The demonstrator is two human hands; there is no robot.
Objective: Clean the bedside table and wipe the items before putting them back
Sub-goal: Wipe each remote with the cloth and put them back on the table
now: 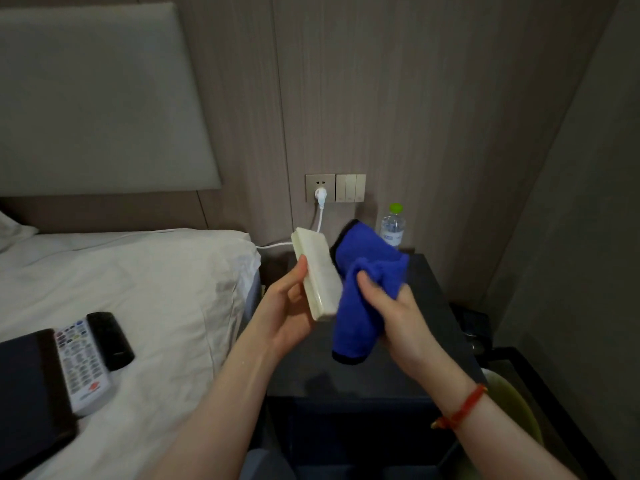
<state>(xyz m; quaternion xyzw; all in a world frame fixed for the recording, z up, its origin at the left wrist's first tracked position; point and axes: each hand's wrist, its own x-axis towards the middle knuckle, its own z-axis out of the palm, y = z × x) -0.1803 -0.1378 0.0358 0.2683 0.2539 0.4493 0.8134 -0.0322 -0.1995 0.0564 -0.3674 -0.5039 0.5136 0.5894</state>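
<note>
My left hand (287, 308) grips a flat cream-white rectangular box (317, 273) and holds it tilted above the dark bedside table (346, 372). My right hand (398, 313) grips a bunched blue cloth (360, 296) with a dark hem, pressed against the box's right side. The cloth hangs down over the table top. A water bottle (393, 226) with a green cap stands at the table's back edge, partly hidden behind the cloth.
On the white bed (156, 289) to the left lie a white remote (83, 365), a black remote (110, 339) and a dark flat tablet-like item (27, 393). A white plug and cable (320, 202) run from the wall socket onto the bed. A greenish bin (512, 407) stands right of the table.
</note>
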